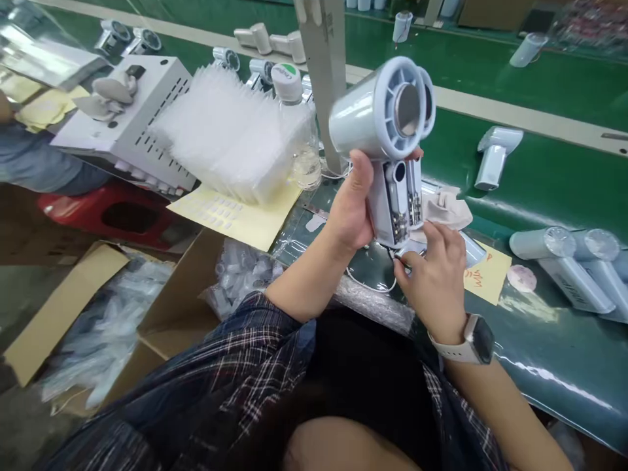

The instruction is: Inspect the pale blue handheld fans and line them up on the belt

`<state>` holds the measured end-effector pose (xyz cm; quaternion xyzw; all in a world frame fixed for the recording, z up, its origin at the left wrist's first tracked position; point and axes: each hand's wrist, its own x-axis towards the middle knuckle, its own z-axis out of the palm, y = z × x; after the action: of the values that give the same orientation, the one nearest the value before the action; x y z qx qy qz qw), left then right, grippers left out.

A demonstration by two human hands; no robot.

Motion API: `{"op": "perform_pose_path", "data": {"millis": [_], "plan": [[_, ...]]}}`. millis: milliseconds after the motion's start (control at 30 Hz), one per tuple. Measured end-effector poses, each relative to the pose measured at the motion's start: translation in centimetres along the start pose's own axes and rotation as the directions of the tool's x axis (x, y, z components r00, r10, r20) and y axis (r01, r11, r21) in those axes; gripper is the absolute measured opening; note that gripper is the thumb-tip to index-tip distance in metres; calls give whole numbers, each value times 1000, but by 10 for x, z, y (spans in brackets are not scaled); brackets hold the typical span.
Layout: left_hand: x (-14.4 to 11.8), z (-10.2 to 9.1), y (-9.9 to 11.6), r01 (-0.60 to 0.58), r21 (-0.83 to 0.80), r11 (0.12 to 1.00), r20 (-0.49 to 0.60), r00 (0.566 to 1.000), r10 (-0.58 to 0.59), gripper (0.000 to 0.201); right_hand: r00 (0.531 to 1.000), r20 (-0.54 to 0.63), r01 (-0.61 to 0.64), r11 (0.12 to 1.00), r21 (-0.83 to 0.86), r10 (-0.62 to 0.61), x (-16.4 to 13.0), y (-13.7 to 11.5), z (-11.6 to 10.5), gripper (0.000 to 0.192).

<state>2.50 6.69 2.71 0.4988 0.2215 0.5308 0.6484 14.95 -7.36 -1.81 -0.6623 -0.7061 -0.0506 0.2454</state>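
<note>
Plaid sleeves [235, 353], two, lie nearest; beyond them the left hand [350, 209] wraps two pale-blue fans [375, 118] side by side, just above the right hand [436, 271], whose fingers curl, thumb near forefinger, beside one white cable [377, 290], pinched or not, I cannot tell; right of that hand, three more fans [544, 243] rest on the counter [564, 366]

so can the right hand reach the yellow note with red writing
Probably yes: the right hand is close beside the yellow note, most of which lies uncovered, and nothing seems to block the way.
</note>
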Motion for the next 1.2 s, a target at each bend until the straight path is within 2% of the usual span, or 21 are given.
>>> {"op": "perform_pose_path", "data": {"millis": [100,167,233,300,333,400,433,467,500,667,767,900,1100,1200], "plan": [[3,-17,-8,46,62,997,6,999,-47,101,996,87,24,996,-81,-17,-8,-17,13,22],[2,-23,-18,108,68,992,35,993,-111,109,995,97,15,998,-59,-9,-12,-21,16,25],[0,-24,-25,165,71,984,88,981,-171,114,997,69,-36,998,53,33,-14,-19,11,25],[-3,-21,-27,218,76,973,141,964,-227,117,987,55,-159,948,275,149,-13,-15,1,18],[-4,-19,-27,243,70,967,160,954,-252,117,969,100,-249,874,416,228,-13,-13,-5,14],[-6,-16,-26,287,36,957,176,941,-289,117,898,288,-440,630,640,334,-12,-10,-16,15],[-7,-15,-25,301,14,954,176,938,-298,116,858,382,-512,512,690,343,-11,-11,-19,20],[-7,-14,-24,305,-8,952,171,939,-299,114,830,442,-556,433,709,341,-11,-12,-21,26],[-7,-14,-23,302,-32,953,166,942,-293,111,816,466,-575,397,715,343,-10,-15,-22,29],[-6,-12,-22,258,-229,939,130,964,-233,97,841,436,-536,386,751,321,-6,-27,-16,36],[-7,-8,-21,280,-325,904,94,960,-263,91,843,451,-534,350,770,294,-6,-29,-14,38],[-9,-4,-23,287,-409,866,50,955,-293,87,834,434,-534,299,791,341,-5,-26,-12,42],[-7,-6,-17,358,-523,774,71,923,-378,87,830,506,-544,145,826,234,3,-24,-8,44],[-9,-8,-21,350,-443,825,119,935,-334,92,842,476,-507,68,859,253,4,-33,-6,43]]}}
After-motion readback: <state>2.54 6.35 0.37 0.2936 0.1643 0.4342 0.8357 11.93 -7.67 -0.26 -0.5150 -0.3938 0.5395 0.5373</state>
